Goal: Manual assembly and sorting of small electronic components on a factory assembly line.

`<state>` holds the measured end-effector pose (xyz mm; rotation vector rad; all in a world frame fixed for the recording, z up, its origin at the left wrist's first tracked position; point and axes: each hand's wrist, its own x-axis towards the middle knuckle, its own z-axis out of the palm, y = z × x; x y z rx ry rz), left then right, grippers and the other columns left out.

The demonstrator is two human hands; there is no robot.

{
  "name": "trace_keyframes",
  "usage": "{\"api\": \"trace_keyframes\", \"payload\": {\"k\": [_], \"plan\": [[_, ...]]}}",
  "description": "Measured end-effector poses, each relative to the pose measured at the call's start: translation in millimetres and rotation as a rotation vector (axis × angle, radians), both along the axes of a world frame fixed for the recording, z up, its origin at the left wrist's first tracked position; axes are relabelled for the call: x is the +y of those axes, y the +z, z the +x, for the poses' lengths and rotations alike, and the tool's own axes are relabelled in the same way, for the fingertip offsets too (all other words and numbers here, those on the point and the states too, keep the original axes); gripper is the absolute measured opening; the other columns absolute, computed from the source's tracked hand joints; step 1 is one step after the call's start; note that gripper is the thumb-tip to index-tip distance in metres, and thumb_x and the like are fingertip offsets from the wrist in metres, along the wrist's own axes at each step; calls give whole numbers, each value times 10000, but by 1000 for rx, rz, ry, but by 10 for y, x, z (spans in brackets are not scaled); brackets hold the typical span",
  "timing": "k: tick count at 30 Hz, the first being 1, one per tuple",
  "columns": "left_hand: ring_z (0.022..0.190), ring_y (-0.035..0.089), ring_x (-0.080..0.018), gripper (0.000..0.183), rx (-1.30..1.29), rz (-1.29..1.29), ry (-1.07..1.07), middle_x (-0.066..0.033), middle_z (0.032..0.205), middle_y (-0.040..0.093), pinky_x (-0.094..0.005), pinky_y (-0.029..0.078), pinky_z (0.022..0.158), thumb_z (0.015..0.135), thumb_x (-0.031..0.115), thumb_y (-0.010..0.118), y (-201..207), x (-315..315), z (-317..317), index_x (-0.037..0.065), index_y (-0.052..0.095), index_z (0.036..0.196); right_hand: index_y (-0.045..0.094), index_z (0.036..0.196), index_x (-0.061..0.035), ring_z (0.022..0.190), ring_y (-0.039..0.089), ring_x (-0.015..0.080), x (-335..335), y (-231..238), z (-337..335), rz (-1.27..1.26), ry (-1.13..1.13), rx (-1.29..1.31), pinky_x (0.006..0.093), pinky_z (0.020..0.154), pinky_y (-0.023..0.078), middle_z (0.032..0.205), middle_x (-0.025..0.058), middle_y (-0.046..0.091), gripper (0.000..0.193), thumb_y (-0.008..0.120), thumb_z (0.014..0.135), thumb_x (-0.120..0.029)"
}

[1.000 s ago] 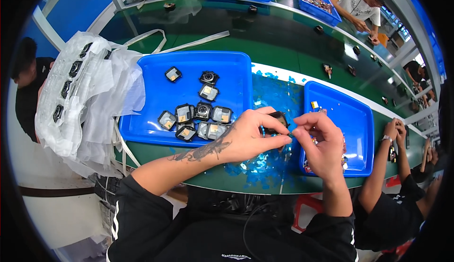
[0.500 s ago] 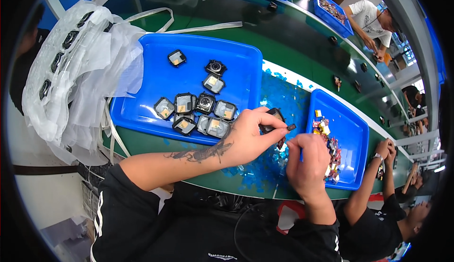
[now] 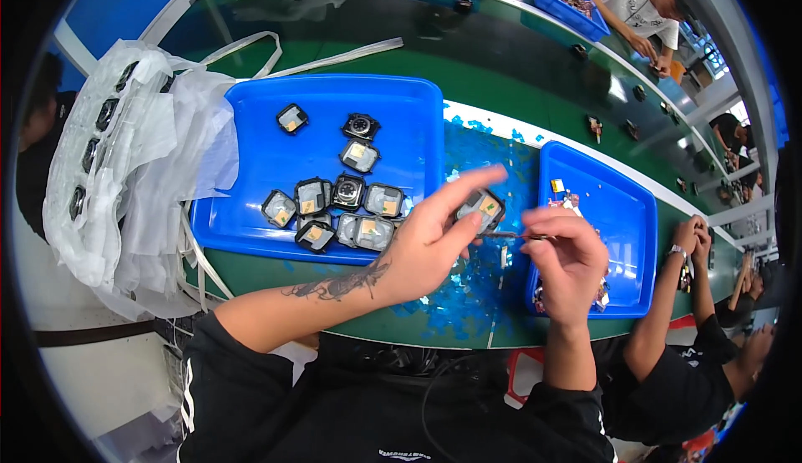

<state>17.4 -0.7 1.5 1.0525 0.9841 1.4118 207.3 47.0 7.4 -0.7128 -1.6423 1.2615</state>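
Head view: a thin strip [image 3: 506,234] was pinched by the right hand [image 3: 573,261], left hand [image 3: 428,242] spread near a case [image 3: 490,205]; steady grip seemed required.

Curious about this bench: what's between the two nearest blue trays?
In the head view, small blue scraps lie scattered between the left tray and right tray; a dark-rimmed case shows there, partly behind the left hand.

Solid blue on the large tray [image 3: 251,154] and small tray [image 3: 628,237]; black-rimmed grey on most watch cases [image 3: 360,156] (cream patches too); green on the worktop [image 3: 380,323], flecked with shiny blue.
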Motion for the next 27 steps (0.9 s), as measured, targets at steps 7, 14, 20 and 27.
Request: {"api": "trace_keyframes", "payload": {"k": [7, 14, 20, 27], "plan": [[987, 634, -123, 290, -216, -125, -17, -96, 1130, 649, -274, 528, 841, 965, 49, 549, -138, 45, -24, -49, 571, 1237, 699, 962, 10, 732, 661, 133, -253, 92, -222, 63, -21, -354, 242, 638, 536, 820, 89, 665, 169, 709, 800, 57], [1080, 614, -142, 373, -156, -156, -123, -124, 1233, 621, -269, 520, 913, 945, 2, 565, -60, -73, -8, -66, 532, 1310, 696, 966, 25, 746, 653, 139, -136, -22, -262, 104, -219, -245, 232, 655, 530, 861, 99, 663, 147, 688, 823, 56], [1106, 600, -139, 380, -157, -132, -125, -132, 1229, 621, -253, 502, 929, 965, 7, 536, -132, -100, 52, -67, 505, 1336, 709, 924, -6, 675, 625, 101, -171, 77, -246, 154, -279, -360, 211, 537, 465, 838, 75, 693, 132, 718, 800, 41], [1062, 566, -91, 416, -82, -102, -197, -92, 1194, 609, -247, 491, 931, 982, 1, 511, -106, -135, 61, -71, 442, 1386, 692, 847, -25, 568, 535, 104, -154, 156, -223, 235, -232, -420, 242, 507, 408, 729, 49, 651, 103, 741, 770, 22]]}}
